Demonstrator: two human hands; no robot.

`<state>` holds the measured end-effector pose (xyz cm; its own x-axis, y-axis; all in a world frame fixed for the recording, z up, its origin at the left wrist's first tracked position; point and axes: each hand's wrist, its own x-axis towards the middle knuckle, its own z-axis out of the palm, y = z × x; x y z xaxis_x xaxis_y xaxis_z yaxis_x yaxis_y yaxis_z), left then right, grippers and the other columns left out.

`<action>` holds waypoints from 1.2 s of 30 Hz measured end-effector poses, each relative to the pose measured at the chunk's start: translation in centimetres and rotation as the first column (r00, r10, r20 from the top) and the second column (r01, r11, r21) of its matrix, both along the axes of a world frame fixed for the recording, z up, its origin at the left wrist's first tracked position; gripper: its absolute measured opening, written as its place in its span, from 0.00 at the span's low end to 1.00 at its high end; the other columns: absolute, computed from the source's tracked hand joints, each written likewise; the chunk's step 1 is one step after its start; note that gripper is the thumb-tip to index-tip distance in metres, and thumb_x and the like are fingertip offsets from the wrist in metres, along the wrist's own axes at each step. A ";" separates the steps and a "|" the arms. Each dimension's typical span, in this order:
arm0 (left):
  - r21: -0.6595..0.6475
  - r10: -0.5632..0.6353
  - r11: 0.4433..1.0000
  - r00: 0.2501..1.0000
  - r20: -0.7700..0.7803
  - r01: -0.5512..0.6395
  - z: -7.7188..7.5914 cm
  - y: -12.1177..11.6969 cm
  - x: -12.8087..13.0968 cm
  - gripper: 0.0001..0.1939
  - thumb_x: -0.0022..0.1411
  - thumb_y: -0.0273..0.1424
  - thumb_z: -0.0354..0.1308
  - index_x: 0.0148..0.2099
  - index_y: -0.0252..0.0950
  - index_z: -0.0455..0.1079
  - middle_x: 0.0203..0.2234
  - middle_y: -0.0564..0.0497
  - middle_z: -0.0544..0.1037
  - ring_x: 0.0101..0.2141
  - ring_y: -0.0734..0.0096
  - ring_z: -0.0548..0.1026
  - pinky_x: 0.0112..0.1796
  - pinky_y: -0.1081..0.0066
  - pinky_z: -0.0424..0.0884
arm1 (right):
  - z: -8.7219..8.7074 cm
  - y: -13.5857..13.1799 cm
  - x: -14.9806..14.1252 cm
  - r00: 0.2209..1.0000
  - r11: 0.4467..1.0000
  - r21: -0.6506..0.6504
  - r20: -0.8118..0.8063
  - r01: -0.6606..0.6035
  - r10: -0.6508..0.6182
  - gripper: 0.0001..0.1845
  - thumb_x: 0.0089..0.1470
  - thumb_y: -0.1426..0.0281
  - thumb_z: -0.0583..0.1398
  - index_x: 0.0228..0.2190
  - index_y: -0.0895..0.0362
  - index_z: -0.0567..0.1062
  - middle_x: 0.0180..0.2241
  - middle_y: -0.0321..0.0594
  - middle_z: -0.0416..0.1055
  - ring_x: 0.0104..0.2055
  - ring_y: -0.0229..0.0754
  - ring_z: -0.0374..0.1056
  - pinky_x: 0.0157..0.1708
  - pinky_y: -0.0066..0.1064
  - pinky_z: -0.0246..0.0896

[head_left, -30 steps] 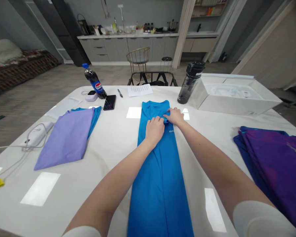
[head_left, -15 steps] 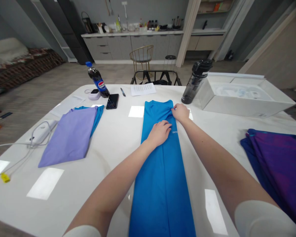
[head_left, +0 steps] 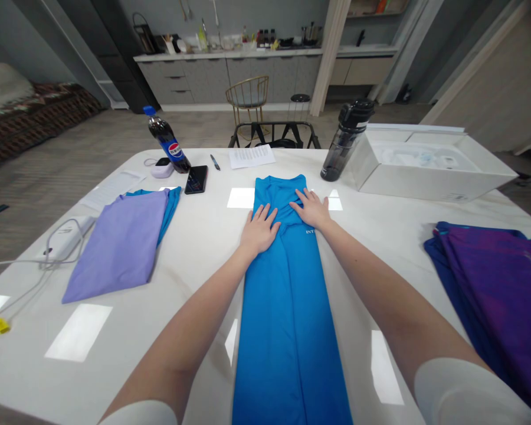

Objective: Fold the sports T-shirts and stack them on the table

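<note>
A blue garment, folded into a long strip, lies lengthwise on the white table, running from its near edge toward the far side. White lettering shows on its right side. My left hand rests flat on the left edge of the cloth, fingers spread. Across from it, my right hand lies on the upper right part, fingers apart and pressing on the fabric. Between the two hands the cloth is wrinkled. Neither hand grips anything.
To the left lie a folded lavender garment, a power strip, a phone and a cola bottle. A dark water bottle and a white box stand at the far right. Folded purple clothing lies nearer.
My left hand has moved left to the cloth's left edge and spread its fingers. My right hand has let go of the right edge and now lies flat on the fabric.
</note>
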<state>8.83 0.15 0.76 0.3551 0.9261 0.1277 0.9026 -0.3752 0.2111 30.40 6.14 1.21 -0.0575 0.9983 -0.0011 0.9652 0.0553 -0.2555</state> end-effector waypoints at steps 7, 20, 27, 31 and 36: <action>0.061 0.015 0.998 0.998 0.057 -0.019 0.7 -0.7 0.1 0.29 0.75 0.43 0.43 0.72 0.40 0.59 0.71 0.44 0.58 0.71 0.56 0.54 0.69 0.48 0.48 | 2.3 -5.8 -1.0 0.986 0.975 0.186 -0.089 -0.126 0.144 0.31 0.68 0.52 0.51 0.67 0.48 0.63 0.72 0.45 0.50 0.73 0.56 0.46 0.67 0.63 0.38; 0.102 -0.140 0.987 0.973 0.182 0.123 1.0 -1.1 -0.4 0.20 0.74 0.36 0.47 0.58 0.36 0.75 0.60 0.43 0.74 0.61 0.61 0.68 0.66 0.55 0.55 | 1.3 -30.4 3.0 0.871 0.878 0.177 -0.142 -0.444 0.469 0.17 0.68 0.59 0.56 0.53 0.47 0.78 0.62 0.46 0.68 0.66 0.53 0.61 0.69 0.62 0.38; 0.043 -0.500 0.865 0.853 0.149 0.500 2.7 -11.5 -3.3 0.19 0.74 0.31 0.47 0.60 0.37 0.73 0.60 0.42 0.74 0.62 0.61 0.69 0.63 0.55 0.63 | 2.5 -32.3 2.5 0.851 0.870 0.224 -0.208 -0.439 0.483 0.15 0.67 0.61 0.57 0.49 0.49 0.80 0.52 0.47 0.74 0.57 0.51 0.68 0.65 0.56 0.50; -0.109 -0.620 0.763 0.769 0.158 0.637 4.2 -21.2 -8.4 0.20 0.74 0.30 0.48 0.61 0.43 0.73 0.61 0.45 0.74 0.62 0.62 0.70 0.63 0.56 0.65 | 4.1 -36.1 3.5 0.760 0.806 0.150 -0.269 -0.573 0.591 0.15 0.66 0.69 0.57 0.47 0.48 0.81 0.47 0.46 0.75 0.50 0.48 0.70 0.54 0.47 0.61; -0.271 -0.685 0.659 0.708 0.170 0.702 5.3 -29.9 -13.6 0.28 0.72 0.25 0.46 0.68 0.52 0.64 0.67 0.54 0.66 0.67 0.64 0.62 0.67 0.54 0.60 | 5.4 -40.6 5.4 0.701 0.729 0.000 -0.277 -0.684 0.658 0.19 0.65 0.74 0.54 0.49 0.47 0.81 0.49 0.45 0.74 0.51 0.47 0.69 0.53 0.45 0.61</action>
